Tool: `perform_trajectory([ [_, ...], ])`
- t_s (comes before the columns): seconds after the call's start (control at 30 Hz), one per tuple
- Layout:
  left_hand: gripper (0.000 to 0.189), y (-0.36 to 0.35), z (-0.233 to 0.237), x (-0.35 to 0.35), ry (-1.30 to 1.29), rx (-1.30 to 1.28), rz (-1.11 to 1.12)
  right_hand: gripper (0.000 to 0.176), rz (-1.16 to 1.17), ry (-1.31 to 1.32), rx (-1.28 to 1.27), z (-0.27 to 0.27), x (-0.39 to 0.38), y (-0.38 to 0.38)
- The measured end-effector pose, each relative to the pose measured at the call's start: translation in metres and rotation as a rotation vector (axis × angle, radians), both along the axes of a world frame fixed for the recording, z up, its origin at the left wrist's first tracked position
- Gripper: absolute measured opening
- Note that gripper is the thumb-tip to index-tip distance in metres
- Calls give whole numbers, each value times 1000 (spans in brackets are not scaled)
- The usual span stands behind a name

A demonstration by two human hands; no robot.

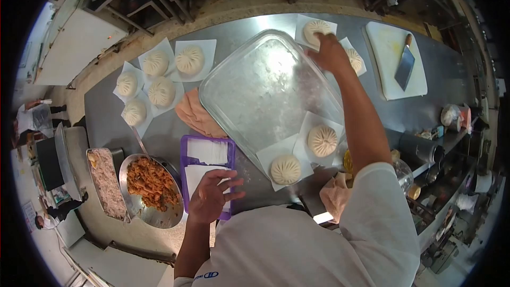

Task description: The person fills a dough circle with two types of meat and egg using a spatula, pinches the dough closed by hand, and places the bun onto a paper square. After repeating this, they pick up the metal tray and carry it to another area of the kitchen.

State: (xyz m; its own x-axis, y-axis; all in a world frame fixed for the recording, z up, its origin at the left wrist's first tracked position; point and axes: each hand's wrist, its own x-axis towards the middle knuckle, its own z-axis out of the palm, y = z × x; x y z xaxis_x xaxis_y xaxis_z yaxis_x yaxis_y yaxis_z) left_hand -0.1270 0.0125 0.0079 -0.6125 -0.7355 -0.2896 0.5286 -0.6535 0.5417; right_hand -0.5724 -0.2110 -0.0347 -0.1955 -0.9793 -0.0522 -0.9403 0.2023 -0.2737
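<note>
My right hand point(330, 53) reaches to the far edge of the table, its fingers on the near side of a pleated bun point(317, 27) that rests on square white paper. Partly behind that hand sits another bun point(355, 59), also on paper. My left hand point(212, 196) hovers with fingers spread and holds nothing, over a purple tray point(183, 154) containing white paper sheets point(207, 151). Between my hands lies a large, shallow clear tray point(255, 90). Two papered buns, one point(322, 141) and another point(286, 170), rest at its near corner.
Several buns point(161, 92) on paper stand at the left. A bowl of reddish-brown filling point(151, 183) and a metal pan of pale minced filling point(108, 180) are nearer. A cleaver point(405, 66) lies on the white cutting board point(385, 48). An orange cloth point(196, 114) touches the tray.
</note>
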Motion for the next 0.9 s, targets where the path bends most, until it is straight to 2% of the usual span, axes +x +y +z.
perform_trajectory([
  [0.07, 70, 0, -3, 0, 85, -75, -37, 69, 42, -52, 172, 19, 14, 52],
  [0.13, 71, 1, -2, 1, 100, -70, -62, 65, 154, -198, 216, 11, 16, 106],
  [0.2, 71, 2, 1, 3, 118, -73, -87, 73, 282, -232, 266, -2, 18, 153],
  [0.27, 78, 3, 4, 6, 72, -38, -96, 77, 271, -173, 324, 10, 35, 190],
  [0.33, 78, 5, 3, 11, 97, -53, -111, 81, 254, -119, 384, 19, 52, 217],
  [0.4, 77, 7, 2, 16, 116, -69, -119, 86, 304, 19, 417, 18, 63, 231],
  [0.5, 76, 12, 4, 24, 103, -76, -124, 83, 327, 54, 364, 12, 65, 235],
  [0.63, 73, 17, 6, 33, 114, -104, -127, 79, 302, 20, 427, 6, 59, 223],
  [0.73, 72, 21, 5, 36, 122, -107, -111, 74, 228, -101, 403, 1, 37, 211],
  [0.87, 72, 24, 6, 36, 130, -56, -71, 57, -354, -1132, 266, 6, -10, 198],
  [0.9, 72, 23, 5, 35, 127, -54, -67, 54, -433, -1155, 178, 11, -21, 193],
])
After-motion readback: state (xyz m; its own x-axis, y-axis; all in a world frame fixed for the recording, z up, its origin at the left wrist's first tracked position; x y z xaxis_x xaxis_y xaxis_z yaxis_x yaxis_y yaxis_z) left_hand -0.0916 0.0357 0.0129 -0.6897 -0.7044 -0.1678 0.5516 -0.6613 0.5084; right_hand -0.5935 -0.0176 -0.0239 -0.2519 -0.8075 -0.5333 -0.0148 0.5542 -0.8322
